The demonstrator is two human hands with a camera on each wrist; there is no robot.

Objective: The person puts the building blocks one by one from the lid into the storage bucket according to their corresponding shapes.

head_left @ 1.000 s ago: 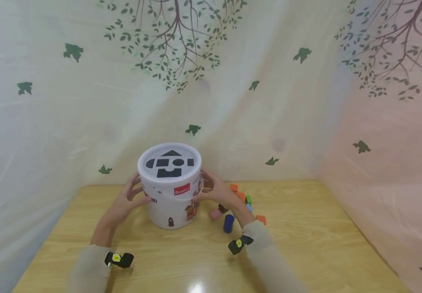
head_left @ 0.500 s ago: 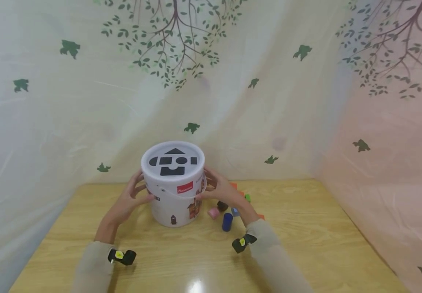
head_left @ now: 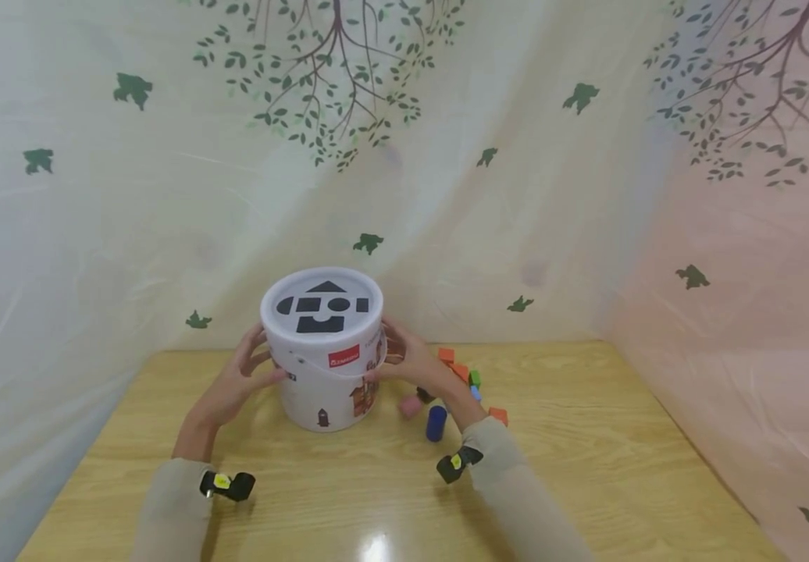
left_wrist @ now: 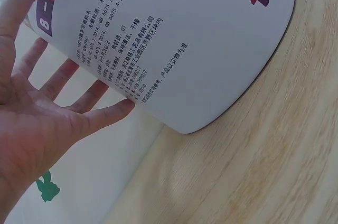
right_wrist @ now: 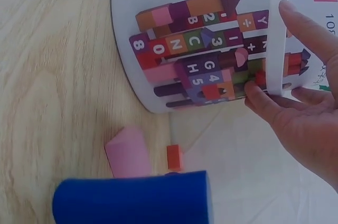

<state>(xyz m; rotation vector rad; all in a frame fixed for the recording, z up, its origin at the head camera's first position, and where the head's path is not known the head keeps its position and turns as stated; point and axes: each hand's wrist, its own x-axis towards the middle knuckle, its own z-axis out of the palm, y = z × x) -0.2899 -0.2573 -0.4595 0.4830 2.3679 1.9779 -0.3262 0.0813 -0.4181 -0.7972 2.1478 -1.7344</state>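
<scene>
A white lidded bucket (head_left: 322,402) stands upright at the back left of the wooden table. Dark geometric shapes mark its lid (head_left: 288,328), and printed toy-block pictures and small text cover its wall. My left hand (head_left: 239,382) holds it on the left, thumb toward the front and fingers spread along the side, as the left wrist view shows. On the opposite side my right hand (head_left: 411,363) grips the wall just under the lid, its thumb and fingertips at the white handle (right_wrist: 278,34).
Right of the bucket lie loose blocks: a blue cylinder (head_left: 436,424), a pink block (head_left: 410,406), a green block (head_left: 475,379) and several orange ones, one of them an orange block (head_left: 498,416) farther right. A leaf-printed curtain (head_left: 433,195) hangs behind the table.
The bucket shifts slightly right, then back left, with both hands staying on it. The loose blocks keep nearly the same places.
</scene>
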